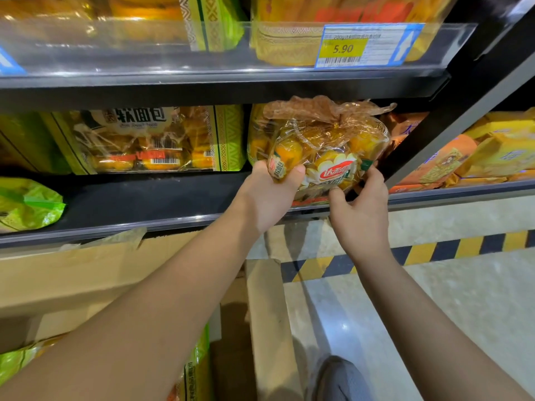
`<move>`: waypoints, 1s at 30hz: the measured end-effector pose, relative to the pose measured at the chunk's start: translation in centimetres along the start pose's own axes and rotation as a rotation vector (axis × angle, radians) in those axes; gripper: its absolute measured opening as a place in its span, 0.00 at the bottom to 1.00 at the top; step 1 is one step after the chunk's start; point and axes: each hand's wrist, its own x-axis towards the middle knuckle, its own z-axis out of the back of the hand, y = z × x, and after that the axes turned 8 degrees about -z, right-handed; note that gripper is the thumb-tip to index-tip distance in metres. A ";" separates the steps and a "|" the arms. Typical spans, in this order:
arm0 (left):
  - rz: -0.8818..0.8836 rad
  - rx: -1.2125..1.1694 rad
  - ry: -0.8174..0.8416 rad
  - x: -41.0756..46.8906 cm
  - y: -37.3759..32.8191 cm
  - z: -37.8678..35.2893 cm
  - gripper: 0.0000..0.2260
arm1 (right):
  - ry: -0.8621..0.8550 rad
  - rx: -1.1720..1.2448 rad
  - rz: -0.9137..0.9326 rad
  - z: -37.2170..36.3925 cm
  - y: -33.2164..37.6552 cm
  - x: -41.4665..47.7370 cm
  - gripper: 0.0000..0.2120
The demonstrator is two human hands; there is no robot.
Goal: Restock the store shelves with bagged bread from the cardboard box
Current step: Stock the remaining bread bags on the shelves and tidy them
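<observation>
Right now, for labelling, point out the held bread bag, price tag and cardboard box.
bread bag [333,151]: head view, printed front.
price tag [343,49]: head view, yellow field.
cardboard box [58,279]: head view, left flap.

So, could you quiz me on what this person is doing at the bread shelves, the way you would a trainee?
1. The left hand and the right hand are both at the clear orange-tinted plastic bag of bread rolls. Which of them holds it? A: only the left. B: only the right. C: both.
2. True or false: the brown cardboard box sits lower than the black metal shelf in front of the hands.
3. Fill in: the blue-and-yellow paper price label on the upper shelf rail reads ___.
Key: 1 C; 2 true; 3 5.90.
</observation>
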 end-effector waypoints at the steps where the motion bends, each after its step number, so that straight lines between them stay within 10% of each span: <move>1: 0.009 -0.003 0.014 -0.1 -0.1 0.1 0.23 | -0.001 -0.001 0.000 0.1 0.0 0.0 0.27; 14: -0.125 0.253 0.073 -5.7 -1.6 6.3 0.33 | 0.248 -0.273 -0.119 6.2 4.4 -4.2 0.30; 30: -0.232 1.028 -0.037 -26.0 -1.6 20.8 0.35 | 0.517 -0.872 0.650 11.5 19.8 -23.1 0.35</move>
